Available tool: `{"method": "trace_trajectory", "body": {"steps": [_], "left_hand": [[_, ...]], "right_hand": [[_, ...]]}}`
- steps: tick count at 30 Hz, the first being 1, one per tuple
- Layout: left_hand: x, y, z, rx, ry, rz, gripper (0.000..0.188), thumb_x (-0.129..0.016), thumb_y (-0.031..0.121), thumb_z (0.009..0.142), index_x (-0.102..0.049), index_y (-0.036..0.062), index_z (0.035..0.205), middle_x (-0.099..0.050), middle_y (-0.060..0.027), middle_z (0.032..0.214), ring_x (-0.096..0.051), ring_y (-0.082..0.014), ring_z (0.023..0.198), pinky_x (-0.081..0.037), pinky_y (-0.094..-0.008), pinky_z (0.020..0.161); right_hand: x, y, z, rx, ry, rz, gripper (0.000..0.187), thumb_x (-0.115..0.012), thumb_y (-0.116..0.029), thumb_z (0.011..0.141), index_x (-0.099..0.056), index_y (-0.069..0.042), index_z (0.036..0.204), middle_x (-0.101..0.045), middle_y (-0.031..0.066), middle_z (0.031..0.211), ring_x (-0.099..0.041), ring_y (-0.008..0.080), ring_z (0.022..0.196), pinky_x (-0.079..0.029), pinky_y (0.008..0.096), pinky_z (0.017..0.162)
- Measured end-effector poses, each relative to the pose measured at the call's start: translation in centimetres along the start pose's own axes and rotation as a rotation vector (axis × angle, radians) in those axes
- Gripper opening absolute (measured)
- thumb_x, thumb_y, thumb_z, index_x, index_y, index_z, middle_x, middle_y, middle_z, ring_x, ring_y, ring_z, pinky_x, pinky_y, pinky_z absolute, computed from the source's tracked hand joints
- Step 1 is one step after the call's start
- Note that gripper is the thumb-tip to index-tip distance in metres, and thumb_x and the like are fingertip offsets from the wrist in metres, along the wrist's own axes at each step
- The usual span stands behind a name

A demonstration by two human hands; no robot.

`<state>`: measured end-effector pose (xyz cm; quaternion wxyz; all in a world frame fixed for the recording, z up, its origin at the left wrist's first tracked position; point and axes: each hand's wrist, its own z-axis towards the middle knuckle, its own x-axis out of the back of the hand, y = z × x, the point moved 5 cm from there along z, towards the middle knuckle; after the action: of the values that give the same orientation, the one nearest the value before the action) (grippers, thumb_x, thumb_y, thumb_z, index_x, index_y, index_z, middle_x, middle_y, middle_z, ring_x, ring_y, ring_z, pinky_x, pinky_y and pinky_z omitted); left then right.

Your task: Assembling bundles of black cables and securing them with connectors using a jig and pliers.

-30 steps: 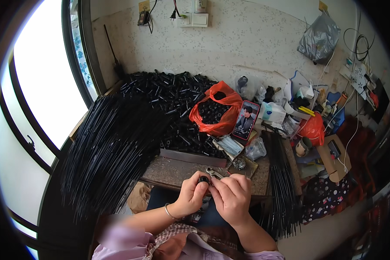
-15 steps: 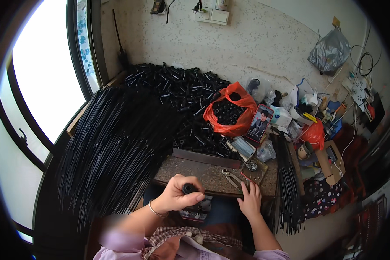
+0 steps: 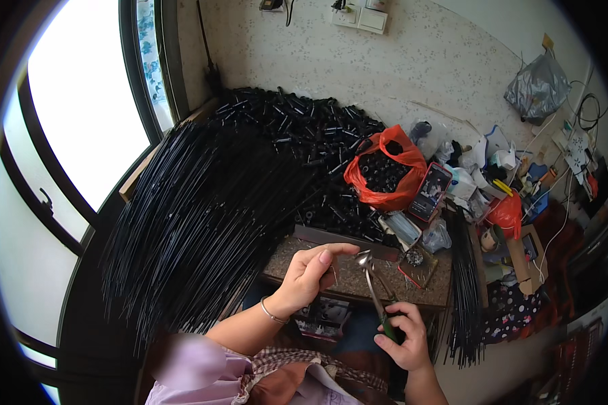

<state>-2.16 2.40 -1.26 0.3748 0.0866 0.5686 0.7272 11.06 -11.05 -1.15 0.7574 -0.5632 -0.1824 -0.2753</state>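
In my right hand (image 3: 405, 335) is a pair of end-cutting pincers (image 3: 373, 287) with green grips, the metal jaws pointing up and away from me. My left hand (image 3: 309, 275) is beside the jaws, its index finger stretched out to them and the other fingers curled in. A thin light sliver (image 3: 335, 274) shows by the curled fingers of that hand. What else the left hand holds is hidden. Under both hands lies the speckled bench top (image 3: 285, 262).
A large bundle of long black rods (image 3: 189, 236) covers the left side. Behind lie heaped short black tubes (image 3: 297, 125) and a red bag (image 3: 392, 197) of black parts. A phone (image 3: 431, 192), a small tray (image 3: 419, 273) and more black rods (image 3: 465, 290) are at the right.
My right hand has picked the pincers up off the bench and brought them to my left hand. The black tube end seen in my left fist no longer shows. The view has shifted slightly.
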Motion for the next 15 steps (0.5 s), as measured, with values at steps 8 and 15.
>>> {"method": "trace_trajectory", "body": {"steps": [8,15], "left_hand": [[-1.0,0.4,-1.7,-0.139,0.156,0.092,0.04,-0.033,0.03,0.081,-0.051,-0.002,0.095,-0.038,0.0045,0.047,-0.031,-0.0018,0.039,-0.023,-0.0155,0.038],[-3.3,1.1,-2.0,-0.224,0.141,0.212,0.04,-0.033,0.03,0.08,-0.051,-0.0025,0.095,-0.038,0.0039,0.047,-0.032,-0.0017,0.041,-0.024,-0.0154,0.039]], "right_hand": [[2.1,-4.8,-1.5,0.333,0.074,-0.614,0.02,-0.063,-0.009,0.049,-0.056,-0.002,0.066,-0.051,0.0017,0.083,-0.046,0.0237,0.078,-0.033,0.0338,0.066],[3.9,-5.4,-3.2,0.401,0.131,-0.671,0.023,-0.063,-0.008,0.049,-0.056,0.001,0.07,-0.051,0.0017,0.083,-0.047,0.0235,0.077,-0.034,0.0337,0.063]]}}
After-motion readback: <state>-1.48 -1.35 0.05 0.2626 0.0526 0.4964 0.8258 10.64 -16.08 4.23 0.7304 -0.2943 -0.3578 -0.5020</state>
